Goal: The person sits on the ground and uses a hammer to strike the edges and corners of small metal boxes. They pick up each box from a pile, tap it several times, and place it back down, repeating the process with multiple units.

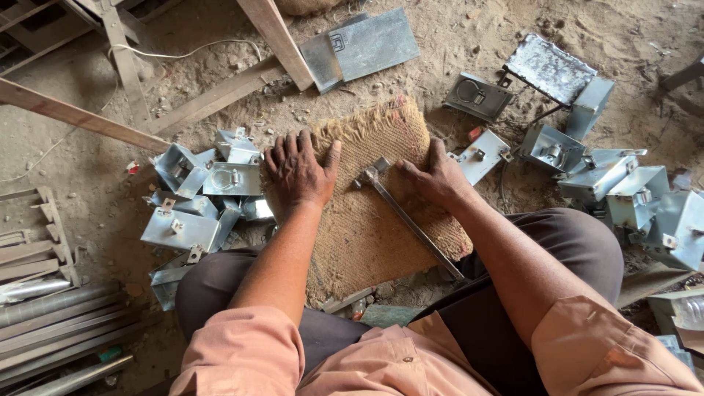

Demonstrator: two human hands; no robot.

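Burlap sack (374, 213) spread flat on dirt floor between seated knees, slim metal hammer (407, 216) lying diagonally across it. Left hand (297, 176) pressed on sack's left edge, fingers spread flat, gripping nothing; right hand (436, 176) on right edge, fingers curled loosely beside hammer head, not closed on it. Likely risk: tugged sack rolling hammer off toward sharp-edged galvanized boxes (194, 198) piled close on both sides.

Metal boxes (198, 198) and metal parts (623, 191) flank the burlap mat (374, 220); dirt floor (455, 44) beyond is open.
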